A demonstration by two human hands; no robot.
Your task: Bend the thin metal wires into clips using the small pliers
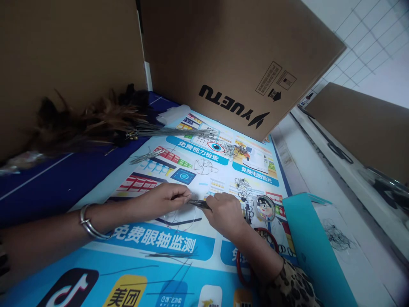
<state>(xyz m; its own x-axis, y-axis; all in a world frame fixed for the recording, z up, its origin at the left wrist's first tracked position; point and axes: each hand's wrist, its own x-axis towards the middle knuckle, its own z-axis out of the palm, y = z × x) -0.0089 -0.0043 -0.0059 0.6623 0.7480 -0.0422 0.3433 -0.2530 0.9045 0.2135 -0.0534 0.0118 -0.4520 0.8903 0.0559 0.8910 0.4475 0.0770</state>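
Note:
My right hand [225,215] is wrapped round a pair of dark pliers [200,204], whose jaws point left towards the fingertips of my left hand. The thumb and fingers of my left hand [169,198] are pinched on a thin wire at the pliers' tip. A faint wire loop [194,219] hangs or lies just under the hands, over the printed sheet. Just beyond them lies a round bundle of bent wire [205,166]. My right forearm partly covers a tool with red handles [241,270].
Straight wires [169,255] lie in front on the printed sheet [204,273]. Brown feathers [105,115] and long wires [172,131] are at the back left. Black rings [249,207], a tape roll [265,208] and a teal box [315,247] stand right. Cardboard [223,51] rises behind.

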